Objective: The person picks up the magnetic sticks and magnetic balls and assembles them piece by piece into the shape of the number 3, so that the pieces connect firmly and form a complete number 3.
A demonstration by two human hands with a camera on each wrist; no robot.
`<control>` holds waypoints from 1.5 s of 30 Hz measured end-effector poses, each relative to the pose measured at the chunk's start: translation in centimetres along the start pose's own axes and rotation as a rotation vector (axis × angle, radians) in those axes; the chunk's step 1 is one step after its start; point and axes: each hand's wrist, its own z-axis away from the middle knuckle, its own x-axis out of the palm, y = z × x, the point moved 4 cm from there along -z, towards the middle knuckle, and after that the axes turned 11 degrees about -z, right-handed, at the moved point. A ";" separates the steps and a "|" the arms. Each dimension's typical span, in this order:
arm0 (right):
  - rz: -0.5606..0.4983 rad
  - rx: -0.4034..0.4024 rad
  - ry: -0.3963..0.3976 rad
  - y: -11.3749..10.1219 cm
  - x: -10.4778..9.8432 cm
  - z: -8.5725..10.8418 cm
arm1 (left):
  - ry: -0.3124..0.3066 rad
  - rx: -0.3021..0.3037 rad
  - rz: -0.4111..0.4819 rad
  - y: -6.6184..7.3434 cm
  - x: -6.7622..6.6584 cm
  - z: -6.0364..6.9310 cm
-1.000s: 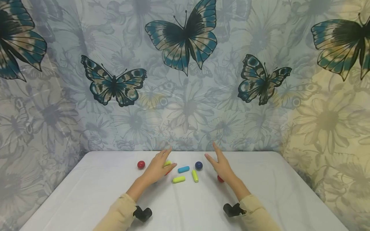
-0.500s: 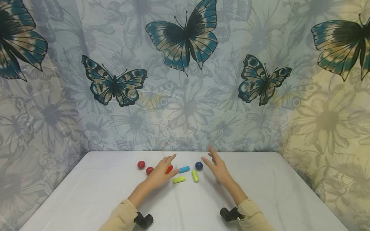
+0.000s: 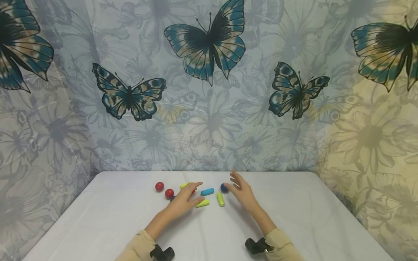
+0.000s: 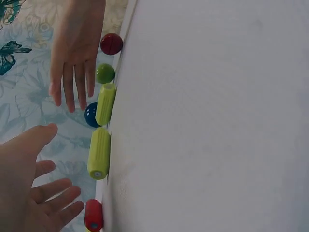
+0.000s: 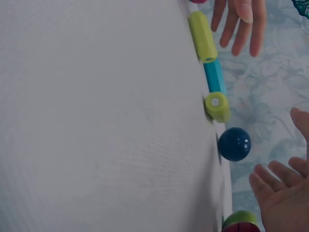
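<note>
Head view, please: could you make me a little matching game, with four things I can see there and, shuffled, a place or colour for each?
Things
1. left hand
2. light blue stick
3. table
4. sleeves

Places and colours
A. white
B. lying between the left hand and the right hand
C. beige
D. partly hiding a red stick

Right pairs: 1-D, 2-B, 3-A, 4-C

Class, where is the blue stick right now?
In the head view, the blue stick lies at mid-width on the table, between the left hand and a dark-blue ball, just behind a yellow stick.
</note>
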 end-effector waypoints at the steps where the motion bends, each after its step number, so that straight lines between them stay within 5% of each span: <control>1: -0.001 -0.002 -0.003 0.0 0.1 0.1 | -0.002 0.002 0.010 0.0 0.1 0.0; 22: -0.041 0.010 -0.018 1.5 1.6 0.5 | 0.031 0.079 -0.019 -0.8 1.5 0.7; 35: 0.017 0.006 0.006 1.9 1.6 0.8 | 0.054 0.053 0.051 -1.4 1.9 0.7; 45: -0.070 -0.001 0.034 1.8 1.3 0.9 | 0.082 0.037 0.056 -1.3 2.2 0.7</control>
